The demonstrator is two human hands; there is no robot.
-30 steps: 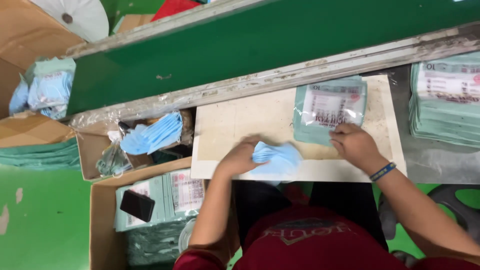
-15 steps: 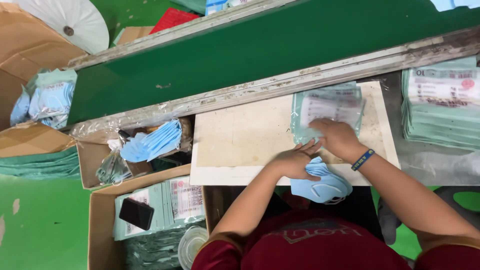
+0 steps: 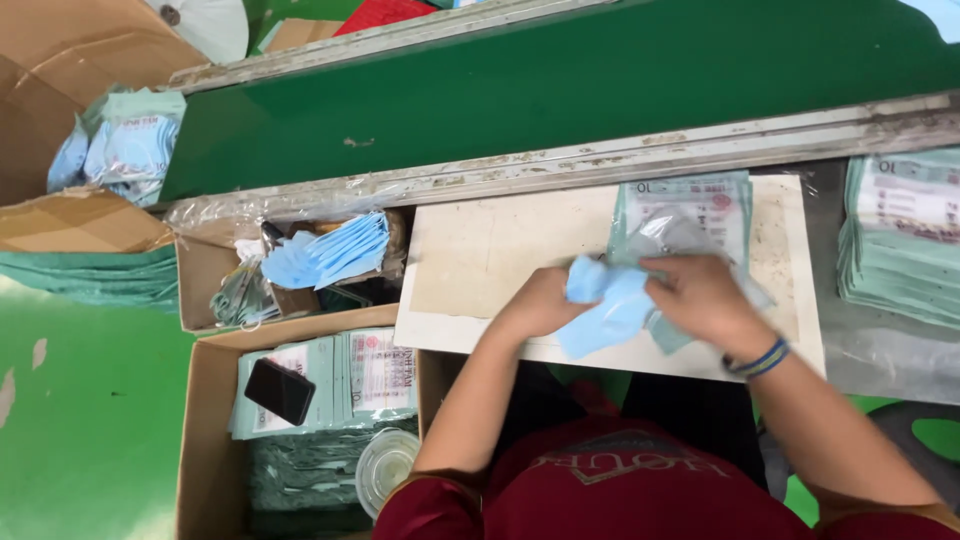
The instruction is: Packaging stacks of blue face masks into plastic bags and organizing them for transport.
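My left hand (image 3: 535, 305) and my right hand (image 3: 700, 297) both grip a bundle of light blue face masks (image 3: 610, 305) over the pale work board (image 3: 480, 260). Under and just beyond my right hand lies a clear plastic pouch (image 3: 690, 225) on a small pile of green printed packets (image 3: 725, 200). A blue band circles my right wrist. How far the masks reach into the pouch I cannot tell.
A small box with loose blue masks (image 3: 330, 252) stands left of the board. A cardboard box (image 3: 200, 420) holds filled packets, a black phone (image 3: 280, 390) and a clear lid. More green packets (image 3: 905, 235) are stacked at right. A green conveyor (image 3: 560, 90) runs behind.
Both hands brought the blue masks up from the board's near edge onto the board, against the clear pouch. The view also tilted slightly.
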